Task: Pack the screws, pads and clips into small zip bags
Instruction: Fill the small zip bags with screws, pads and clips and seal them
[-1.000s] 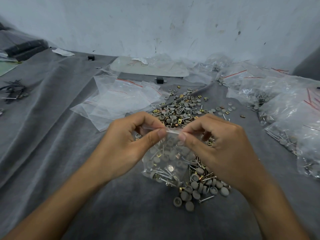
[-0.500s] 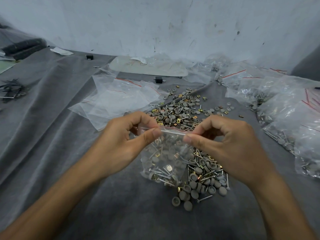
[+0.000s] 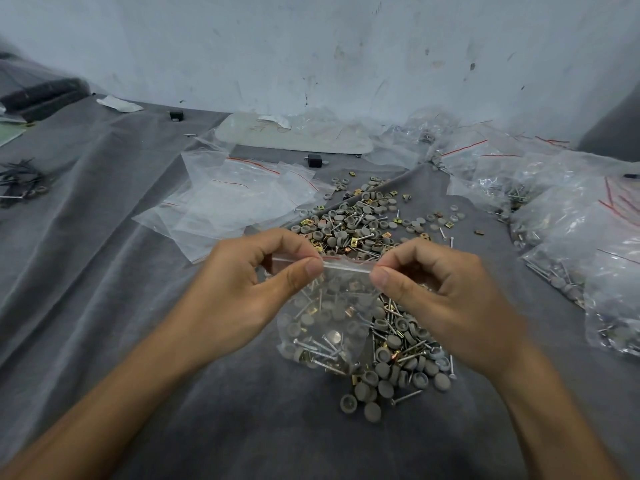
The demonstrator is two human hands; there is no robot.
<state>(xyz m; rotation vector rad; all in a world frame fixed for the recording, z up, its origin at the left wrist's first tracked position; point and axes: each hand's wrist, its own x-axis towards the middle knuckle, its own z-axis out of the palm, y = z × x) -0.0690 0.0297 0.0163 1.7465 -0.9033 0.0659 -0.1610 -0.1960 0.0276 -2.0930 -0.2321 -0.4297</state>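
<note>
A small clear zip bag (image 3: pixel 325 320) with a red line at its mouth hangs between my hands, filled with screws, grey round pads and gold clips. My left hand (image 3: pixel 239 292) pinches the left end of the zip strip between thumb and forefinger. My right hand (image 3: pixel 446 296) pinches the right end the same way. Under and behind the bag lies a loose heap of pads, screws and clips (image 3: pixel 401 362) on the grey cloth, with a second spread (image 3: pixel 360 220) farther back.
Empty zip bags (image 3: pixel 228 202) lie in a pile at the back left. Several filled bags (image 3: pixel 581 237) crowd the right side. A white flat piece (image 3: pixel 294 136) rests against the wall. Black parts (image 3: pixel 20 178) sit at the far left. Grey cloth (image 3: pixel 104 271) covers the table.
My hands have drawn apart along the top of the bag: the right thumb and forefinger have slid to the right along the zip strip. The bag hangs in the same place.
</note>
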